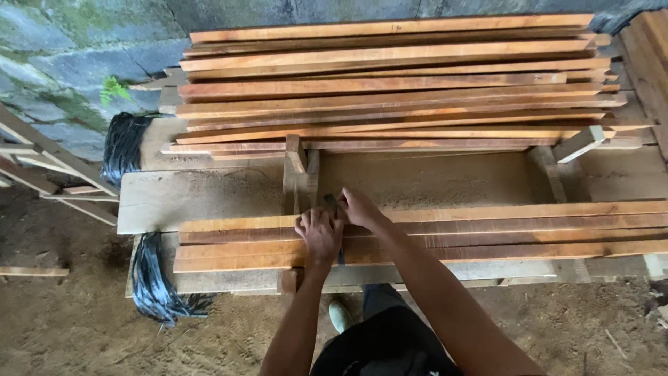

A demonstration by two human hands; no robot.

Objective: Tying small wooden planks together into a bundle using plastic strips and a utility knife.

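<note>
My left hand [319, 235] rests palm down on a row of long reddish wooden slats [487, 230] that lie across the near edge of a rough plank bench [195, 198]. My right hand [358, 207] is just beyond it, fingers curled around a small dark tool [330, 203] that stands against the far edge of the slats. What kind of tool it is cannot be made out. A short upright wooden block [298, 177] stands right behind both hands.
A tall stack of similar slats [390, 83] fills the back of the bench. Black plastic bundles [149, 278] hang at the bench's left end. A wooden frame [49, 170] leans at left on the dirt floor [69, 320]. A mossy stone wall [62, 56] stands behind.
</note>
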